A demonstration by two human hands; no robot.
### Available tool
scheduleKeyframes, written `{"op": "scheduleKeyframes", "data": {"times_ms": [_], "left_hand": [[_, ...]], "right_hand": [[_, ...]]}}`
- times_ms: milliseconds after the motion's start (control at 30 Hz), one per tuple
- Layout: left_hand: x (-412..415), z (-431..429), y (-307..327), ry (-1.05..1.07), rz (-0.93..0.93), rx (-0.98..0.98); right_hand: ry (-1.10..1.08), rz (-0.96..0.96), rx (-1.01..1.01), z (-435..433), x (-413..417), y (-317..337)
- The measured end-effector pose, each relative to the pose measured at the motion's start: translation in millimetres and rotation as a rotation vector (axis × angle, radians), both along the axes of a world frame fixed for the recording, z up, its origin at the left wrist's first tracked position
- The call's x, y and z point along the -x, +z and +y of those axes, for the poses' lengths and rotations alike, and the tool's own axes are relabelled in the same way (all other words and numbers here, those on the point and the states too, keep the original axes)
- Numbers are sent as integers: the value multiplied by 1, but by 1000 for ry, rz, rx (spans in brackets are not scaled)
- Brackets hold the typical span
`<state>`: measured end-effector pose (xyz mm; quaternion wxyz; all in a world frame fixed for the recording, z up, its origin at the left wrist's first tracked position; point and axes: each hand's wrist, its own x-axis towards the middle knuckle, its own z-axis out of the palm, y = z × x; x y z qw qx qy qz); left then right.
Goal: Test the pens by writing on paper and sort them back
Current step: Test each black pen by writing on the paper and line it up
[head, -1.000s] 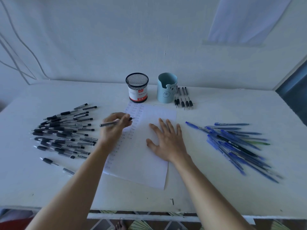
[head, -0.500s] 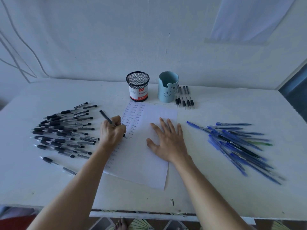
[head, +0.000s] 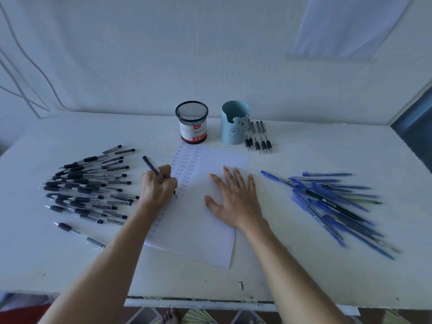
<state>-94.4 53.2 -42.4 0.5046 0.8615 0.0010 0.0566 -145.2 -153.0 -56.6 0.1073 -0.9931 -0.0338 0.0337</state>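
A white sheet of paper (head: 198,232) lies in the middle of the table, with columns of the word "Test" down its left part. My left hand (head: 157,187) grips a black pen (head: 152,167), tip down on the paper beside the written columns. My right hand (head: 233,197) lies flat on the paper with fingers spread. A spread of black pens (head: 88,190) lies to the left, and a pile of blue pens (head: 334,202) to the right.
A black mesh pen cup (head: 192,122) and a light blue cup (head: 234,122) stand behind the paper. Several black pens (head: 258,139) lie in a row right of the blue cup. The white table (head: 304,277) meets a wall at the back.
My left hand turned the black pen from lying level above the paper to upright and lowered its tip onto the sheet. My right hand stayed flat on the paper.
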Motion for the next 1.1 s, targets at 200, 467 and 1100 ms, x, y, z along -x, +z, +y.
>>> {"op": "scheduleKeyframes", "data": {"times_ms": [200,467,1100], "left_hand": [[-1,1,-2,-15,3,-8],[-1,1,-2,-28,-9,-32],[2,-4,-2,-74,-57,-90]], "right_hand": [[9,13,4,-1,0,1],[10,18,1,0,1,1],[2,7,11,0,0,0]]}}
